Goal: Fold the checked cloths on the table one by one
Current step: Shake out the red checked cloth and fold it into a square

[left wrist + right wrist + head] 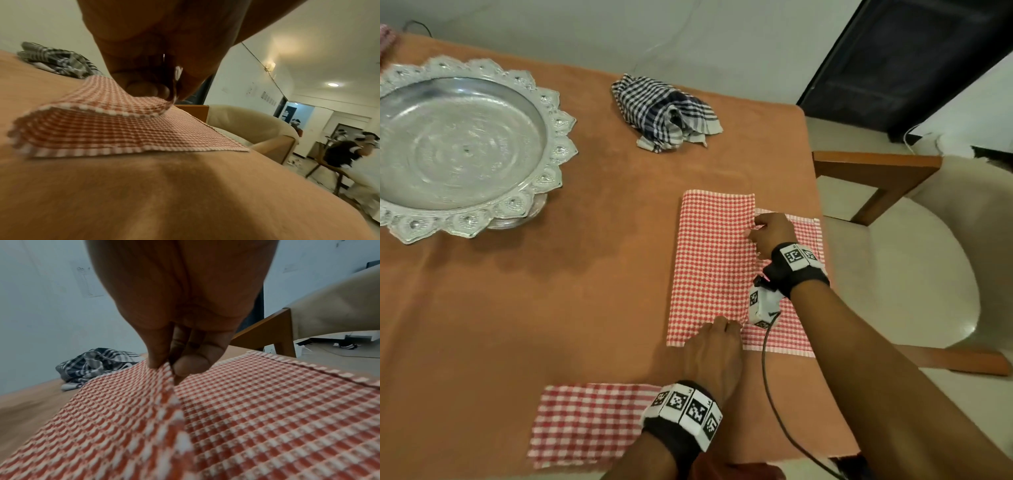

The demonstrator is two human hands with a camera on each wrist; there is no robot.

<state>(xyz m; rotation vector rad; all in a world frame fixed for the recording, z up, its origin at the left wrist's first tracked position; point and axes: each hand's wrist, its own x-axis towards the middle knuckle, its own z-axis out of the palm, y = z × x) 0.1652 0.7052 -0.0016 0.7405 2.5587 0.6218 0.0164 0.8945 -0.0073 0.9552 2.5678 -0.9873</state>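
Note:
A red fine-checked cloth [710, 260] lies at the table's right side with its left part turned over onto the right part. My right hand [758, 229] pinches the far end of the turned-over edge, thumb against fingers [183, 368] on the red cloth [257, 410]. My left hand [722, 329] pinches the near end of that edge, lifting the red cloth [98, 129] at my fingertips [160, 94]. A folded red wide-checked cloth [589, 421] lies at the table's near edge. A crumpled dark blue checked cloth [664, 113] sits at the far side.
An ornate silver tray [551, 113] stands on the orange tablecloth [551, 308] at the left. A beige chair with a wooden frame [876, 171] is just past the table's right edge. A cable [770, 394] hangs from my right wrist camera across the near table.

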